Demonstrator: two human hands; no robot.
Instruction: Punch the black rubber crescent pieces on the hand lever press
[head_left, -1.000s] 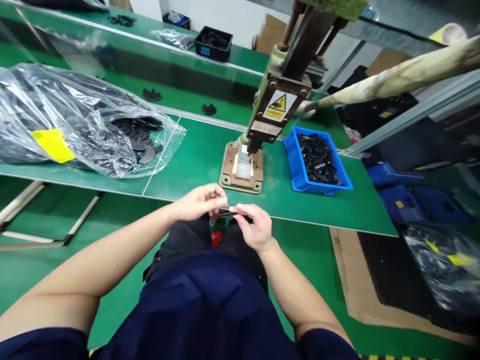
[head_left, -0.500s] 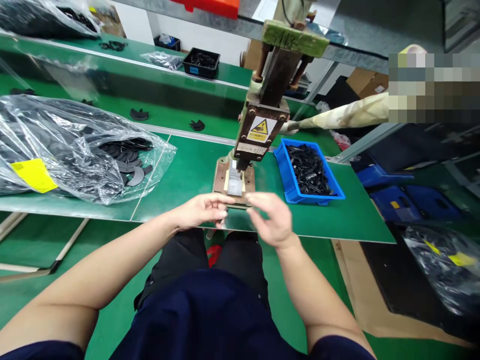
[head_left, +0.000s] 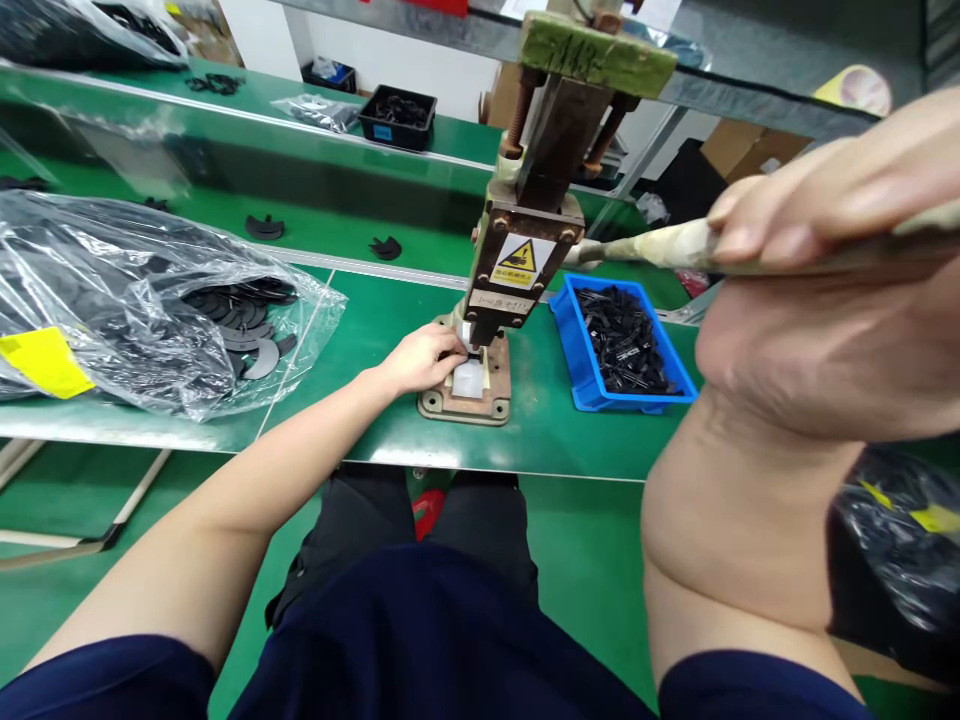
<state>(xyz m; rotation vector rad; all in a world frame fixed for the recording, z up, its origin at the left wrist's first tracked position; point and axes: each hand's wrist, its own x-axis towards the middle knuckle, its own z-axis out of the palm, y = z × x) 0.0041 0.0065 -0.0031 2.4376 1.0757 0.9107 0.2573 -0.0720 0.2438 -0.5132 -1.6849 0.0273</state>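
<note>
A hand-operated lever press (head_left: 525, 240) stands on the green bench in front of me. My right hand (head_left: 832, 340), close to the camera at the right, is wrapped round the press's lever (head_left: 656, 245). Under the ram, my left hand (head_left: 427, 357) has its fingertips closed at a small black part (head_left: 475, 356), mostly hidden by the fingers and ram. That part lies at the back of a pale metal fixture block (head_left: 469, 380) on the press base (head_left: 465, 408).
To the right of the press sits a blue bin (head_left: 581, 375) full of small black parts. A clear plastic bag (head_left: 150, 340) of curved black pieces lies at the left. Behind, a black tray (head_left: 397, 125) and loose curved pieces (head_left: 265, 228) rest on the green surfaces.
My right hand has left the front of the press and gone up and right to grip the lever. My left hand has moved forward to the fixture under the ram.
</note>
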